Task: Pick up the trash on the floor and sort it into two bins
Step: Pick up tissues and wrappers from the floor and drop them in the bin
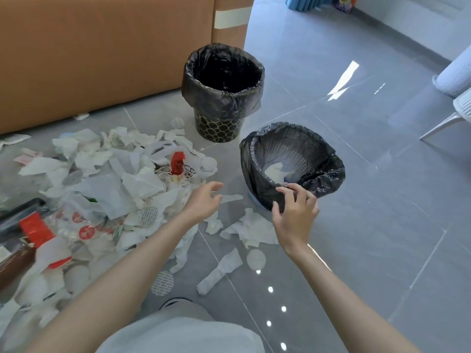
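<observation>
A big heap of trash (107, 184) covers the floor at the left: torn white paper, tissues, clear plastic bags with red marks, foil discs. Two bins lined with black bags stand to its right. The far bin (223, 95) is upright and looks empty. The near bin (291, 161) is tilted toward me and holds some white paper. My right hand (293, 212) grips the near bin's front rim and liner. My left hand (204, 200) hovers over the heap's right edge, fingers apart, holding nothing.
A large cardboard box (107, 52) stands behind the heap. Loose tissues (251, 229), a rolled paper (220, 272) and foil discs (162, 282) lie between my arms. A white chair leg (443, 123) and a white basket (456, 77) are at the right.
</observation>
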A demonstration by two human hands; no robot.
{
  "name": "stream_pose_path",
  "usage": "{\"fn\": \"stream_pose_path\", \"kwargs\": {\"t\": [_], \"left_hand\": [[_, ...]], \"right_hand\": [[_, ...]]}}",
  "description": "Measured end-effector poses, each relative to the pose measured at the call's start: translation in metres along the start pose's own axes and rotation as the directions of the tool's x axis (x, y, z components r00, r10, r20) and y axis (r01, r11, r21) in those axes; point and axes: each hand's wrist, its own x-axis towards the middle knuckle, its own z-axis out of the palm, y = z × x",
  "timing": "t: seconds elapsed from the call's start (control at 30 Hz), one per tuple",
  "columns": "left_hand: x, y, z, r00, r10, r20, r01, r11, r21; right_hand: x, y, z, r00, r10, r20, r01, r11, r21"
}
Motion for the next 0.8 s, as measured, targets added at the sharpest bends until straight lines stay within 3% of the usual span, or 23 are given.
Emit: {"fn": "stream_pose_path", "kwargs": {"t": [0.07,0.13,0.2,0.27,0.33,0.43,0.53,0.63,0.8], "left_hand": [[-0.002,-0.014,0.010,0.999,-0.034,-0.015,0.033,0.999,-0.031],[-0.005,-0.028,0.019,0.998,-0.056,-0.008,0.056,0.998,-0.025],[-0.007,-0.041,0.026,0.998,-0.061,-0.005,0.061,0.998,0.011],[-0.009,-0.055,0.032,0.998,-0.058,-0.012,0.059,0.996,0.060],[-0.013,-0.068,0.039,0.999,-0.046,-0.006,0.046,0.995,0.086],[-0.015,-0.091,0.048,0.997,-0.064,0.041,0.057,0.985,0.164],[-0.018,-0.114,0.053,0.974,-0.218,0.059,0.198,0.950,0.243],[-0.026,-0.135,0.055,0.933,-0.349,0.087,0.304,0.895,0.328],[-0.039,-0.156,0.063,0.951,-0.304,0.055,0.244,0.849,0.469]], "right_hand": [[-0.017,-0.003,0.009,0.988,-0.155,-0.025,0.157,0.986,0.053],[-0.028,-0.006,0.021,0.964,-0.212,0.164,0.193,0.973,0.124],[-0.035,-0.006,0.039,0.860,-0.107,0.500,0.056,0.992,0.117],[-0.037,-0.007,0.060,0.664,0.014,0.748,-0.090,0.994,0.061],[-0.039,-0.008,0.076,0.558,0.051,0.829,-0.182,0.981,0.061],[-0.049,-0.008,0.096,0.496,0.092,0.863,-0.234,0.972,0.031],[-0.067,-0.004,0.107,0.560,0.103,0.822,-0.157,0.987,-0.017],[-0.070,-0.001,0.112,0.623,0.106,0.775,-0.199,0.980,0.026],[-0.059,-0.010,0.106,0.671,0.090,0.736,-0.335,0.922,0.193]]}}
